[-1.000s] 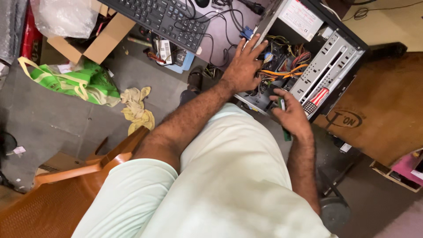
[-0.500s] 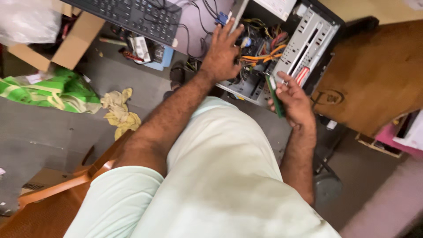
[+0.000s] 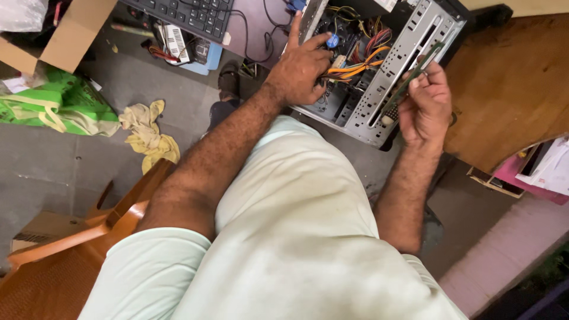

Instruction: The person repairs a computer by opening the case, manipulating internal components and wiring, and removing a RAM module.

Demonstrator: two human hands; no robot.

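Since half a second ago the right hand (image 3: 424,106) has lifted the green memory stick (image 3: 413,77) higher, up against the open side of the computer case (image 3: 391,65), while the left hand (image 3: 299,68) has stayed inside among the cables. The stick's long axis runs on a slant, its upper end pointing up and to the right toward the case's metal drive bays, its lower end toward the palm. The right hand's fingers are curled shut around that lower part, so much of the board is covered. The left hand is spread, index finger raised, palm resting over the orange and yellow wiring (image 3: 355,62); whether it grips anything underneath cannot be told. The case's top is cut off by the frame edge, as is the black keyboard (image 3: 189,15) on the floor. A yellow rag (image 3: 148,133) lies near the orange chair (image 3: 77,249).
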